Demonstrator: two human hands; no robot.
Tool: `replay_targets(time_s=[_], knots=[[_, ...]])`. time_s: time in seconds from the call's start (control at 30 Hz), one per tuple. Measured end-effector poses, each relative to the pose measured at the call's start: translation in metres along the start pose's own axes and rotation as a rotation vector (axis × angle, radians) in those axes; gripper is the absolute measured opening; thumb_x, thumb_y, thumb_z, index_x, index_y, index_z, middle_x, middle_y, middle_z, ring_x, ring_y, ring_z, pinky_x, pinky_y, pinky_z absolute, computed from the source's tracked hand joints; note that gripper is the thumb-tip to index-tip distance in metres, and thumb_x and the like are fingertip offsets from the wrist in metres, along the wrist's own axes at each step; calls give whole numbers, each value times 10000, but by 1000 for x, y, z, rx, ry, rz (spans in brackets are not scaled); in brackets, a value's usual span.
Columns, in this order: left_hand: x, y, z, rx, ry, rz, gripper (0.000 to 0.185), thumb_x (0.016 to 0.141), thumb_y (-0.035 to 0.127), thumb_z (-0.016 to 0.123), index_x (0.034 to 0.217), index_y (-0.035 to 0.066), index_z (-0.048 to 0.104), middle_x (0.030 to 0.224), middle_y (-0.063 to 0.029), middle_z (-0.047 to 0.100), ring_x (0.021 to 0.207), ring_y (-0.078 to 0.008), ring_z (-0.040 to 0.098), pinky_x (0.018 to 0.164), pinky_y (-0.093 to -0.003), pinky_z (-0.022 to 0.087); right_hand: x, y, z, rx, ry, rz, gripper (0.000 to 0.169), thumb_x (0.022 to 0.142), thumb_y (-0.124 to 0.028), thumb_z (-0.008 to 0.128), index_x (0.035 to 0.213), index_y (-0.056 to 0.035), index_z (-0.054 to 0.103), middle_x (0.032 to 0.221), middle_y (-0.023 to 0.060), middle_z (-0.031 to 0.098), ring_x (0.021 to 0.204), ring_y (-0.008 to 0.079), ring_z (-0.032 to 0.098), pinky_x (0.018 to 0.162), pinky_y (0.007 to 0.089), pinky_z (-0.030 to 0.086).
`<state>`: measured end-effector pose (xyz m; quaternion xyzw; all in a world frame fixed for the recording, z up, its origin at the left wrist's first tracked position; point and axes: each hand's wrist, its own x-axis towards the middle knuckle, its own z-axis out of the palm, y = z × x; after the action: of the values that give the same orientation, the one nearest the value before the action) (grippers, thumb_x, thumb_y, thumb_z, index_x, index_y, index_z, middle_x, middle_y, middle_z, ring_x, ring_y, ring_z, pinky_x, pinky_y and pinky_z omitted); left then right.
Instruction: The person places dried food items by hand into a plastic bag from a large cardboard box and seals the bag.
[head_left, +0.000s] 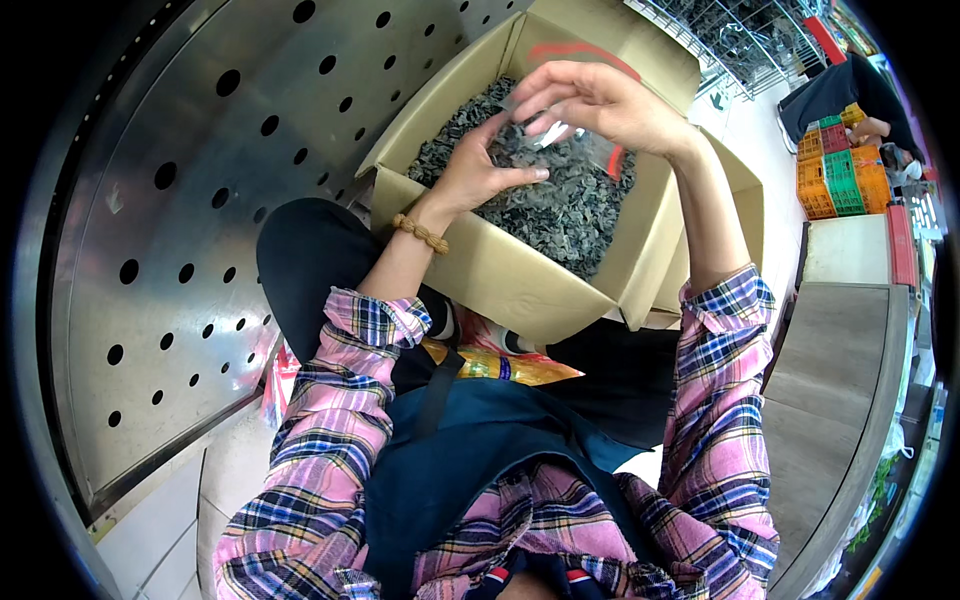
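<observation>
An open cardboard box (525, 274) holds a heap of dark, dried, curled pieces (570, 225), possibly dried black fungus. Over the heap, my left hand (480, 165) grips a clear plastic bag (529, 146) with some of the dark pieces in it, thumb spread along its near side. My right hand (589, 101) is just above and to the right, at the bag's upper part, palm turned down and fingers curled; whether it pinches the plastic cannot be told. A red strip shows on the clear plastic to the right, and a blurred red band lies behind my right hand.
A perforated metal panel (180, 225) rises at the left. Another open carton (739, 187) adjoins the box on the right. At the upper right stand a wire basket (750, 45) of dark pieces, stacked plastic crates (844, 180) and a seated person (847, 97). A grey counter top (832, 382) lies right.
</observation>
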<state>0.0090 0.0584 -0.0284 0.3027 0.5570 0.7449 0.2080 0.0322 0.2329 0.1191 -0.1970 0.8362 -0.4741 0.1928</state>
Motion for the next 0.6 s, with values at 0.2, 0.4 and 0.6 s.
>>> replay_targets(time_s=[0.2, 0.4, 0.6], knots=[[1, 5, 2, -29, -6, 20, 641, 700, 39, 806, 1276, 35, 526, 1200, -42, 595, 1094, -134, 547, 969, -293, 432, -7, 4, -18, -545, 125, 69, 231, 889, 8, 508, 1100, -2, 602, 1020, 100, 648, 947, 156, 624, 799, 294, 531], [3, 3, 1, -22, -15, 59, 631, 700, -9, 786, 1274, 43, 531, 1177, -47, 604, 1075, -138, 564, 966, -299, 445, -4, -4, -6, -662, 144, 81, 189, 874, -82, 617, 1050, -16, 642, 973, 97, 667, 886, 177, 642, 774, 294, 517], [2, 17, 0, -381, 135, -111, 647, 687, -39, 782, 1275, 39, 524, 1110, -76, 630, 990, -149, 616, 914, -303, 500, -47, 5, -13, -292, 735, 14, 465, 805, -308, 752, 1159, -57, 585, 1083, 109, 637, 982, 195, 630, 823, 343, 537]])
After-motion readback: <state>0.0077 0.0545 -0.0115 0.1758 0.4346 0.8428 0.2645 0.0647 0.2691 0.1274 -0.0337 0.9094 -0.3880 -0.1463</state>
